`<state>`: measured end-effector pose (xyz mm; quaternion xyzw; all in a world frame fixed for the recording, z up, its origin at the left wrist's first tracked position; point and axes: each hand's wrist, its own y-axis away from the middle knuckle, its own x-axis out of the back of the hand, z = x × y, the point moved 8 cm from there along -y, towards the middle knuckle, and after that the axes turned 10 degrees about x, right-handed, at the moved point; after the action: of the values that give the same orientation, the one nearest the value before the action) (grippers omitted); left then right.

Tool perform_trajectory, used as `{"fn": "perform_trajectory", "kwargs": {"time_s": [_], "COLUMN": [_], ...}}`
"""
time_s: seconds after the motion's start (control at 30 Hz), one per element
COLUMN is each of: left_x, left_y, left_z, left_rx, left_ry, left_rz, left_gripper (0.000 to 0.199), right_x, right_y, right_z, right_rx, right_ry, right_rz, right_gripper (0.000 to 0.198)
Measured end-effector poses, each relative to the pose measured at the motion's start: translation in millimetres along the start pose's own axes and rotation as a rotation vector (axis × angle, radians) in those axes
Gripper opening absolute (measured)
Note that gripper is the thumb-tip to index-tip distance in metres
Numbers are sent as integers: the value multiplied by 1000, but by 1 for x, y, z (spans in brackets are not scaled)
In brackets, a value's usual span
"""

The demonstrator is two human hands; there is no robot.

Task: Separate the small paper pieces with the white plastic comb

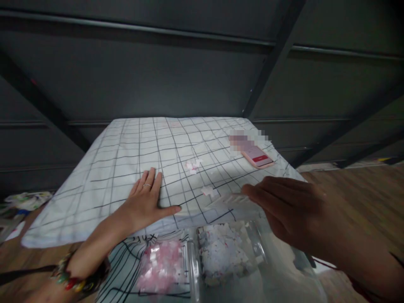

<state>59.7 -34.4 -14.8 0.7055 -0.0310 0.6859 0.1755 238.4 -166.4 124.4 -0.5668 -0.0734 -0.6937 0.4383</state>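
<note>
My left hand (147, 193) lies flat with fingers spread on a white cloth with a dark grid (132, 143). Across from it, my right hand (284, 206) has its fingers pressed together on a clear, ridged plastic piece (232, 198), whose exact kind is blurred. Just beyond the tip of this piece are white paper scraps (208, 191). Slightly farther off lies a small group of white and pink scraps (193, 166). Below the hands, a clear plastic container (195, 265) holds many whitish scraps (222, 252). Pink scraps (162, 265) are heaped left of the container.
A pink-cased phone (259, 156) rests at the cloth's right side, its screen lit and partly pixelated. Dark panels (164, 75) rise behind the table. Wooden floor (362, 193) shows at the right, and plastic bags (28, 200) sit low on the left.
</note>
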Motion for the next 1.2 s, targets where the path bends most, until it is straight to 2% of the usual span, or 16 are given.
{"fn": "perform_trajectory", "kwargs": {"time_s": [0.1,0.33,0.5,0.6,0.67,0.8,0.9,1.03,1.13,1.2], "left_x": [-1,-4,-9,-9,-8,-11,-10,-2,7,12], "left_y": [3,16,18,17,17,17,19,18,10,2], "left_z": [-6,-34,-60,-62,-60,-60,-61,-48,-18,7], "left_rx": [15,47,105,103,106,131,137,84,13,-32], "left_ry": [-11,14,17,35,41,16,4,35,99,120], "left_rz": [9,49,33,36,34,-8,-27,-33,-16,5], "left_gripper": [111,111,109,109,109,111,112,107,100,101], "right_x": [2,-3,3,-3,-6,-1,4,11,7,-4], "right_y": [-8,-38,-37,-33,-34,-36,-35,-25,-15,-12], "right_z": [-14,-47,-37,-28,-32,-49,-50,-24,10,29], "right_rx": [29,65,36,12,45,108,95,10,-76,-87], "right_ry": [-62,-188,-124,-53,-64,-150,-163,-67,81,142], "right_rz": [97,111,137,79,61,116,134,168,142,92], "right_gripper": [30,33,30,28,30,30,29,24,23,22]}}
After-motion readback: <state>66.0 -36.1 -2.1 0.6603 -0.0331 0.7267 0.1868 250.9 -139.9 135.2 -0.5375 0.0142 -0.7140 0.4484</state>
